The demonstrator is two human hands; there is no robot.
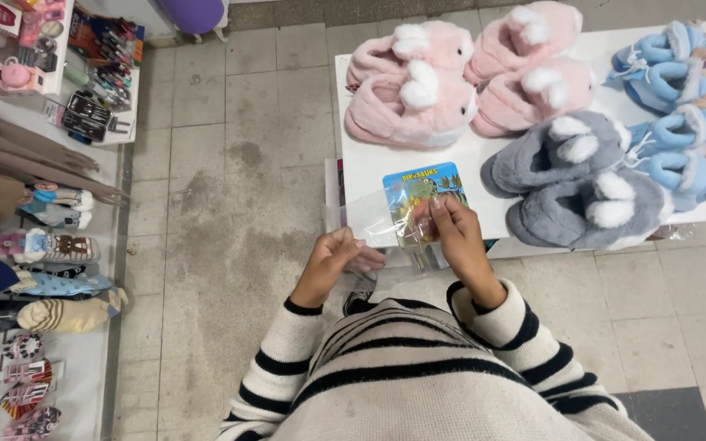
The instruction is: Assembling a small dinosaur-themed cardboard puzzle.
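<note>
At frame centre we hold a blue toy card [423, 189] in a clear plastic bag [379, 222] over the white surface [377, 167]. Our right hand [458, 237] pinches the card; our left hand [332, 260] pinches the bag's lower edge.

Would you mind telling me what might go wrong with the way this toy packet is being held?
The clear plastic bag looks thin; the left hand and right hand pulling apart might tear it. The blue toy card is pinched only at its lower edge, in the air beside the white table, so it could drop to the tiled floor.
</note>
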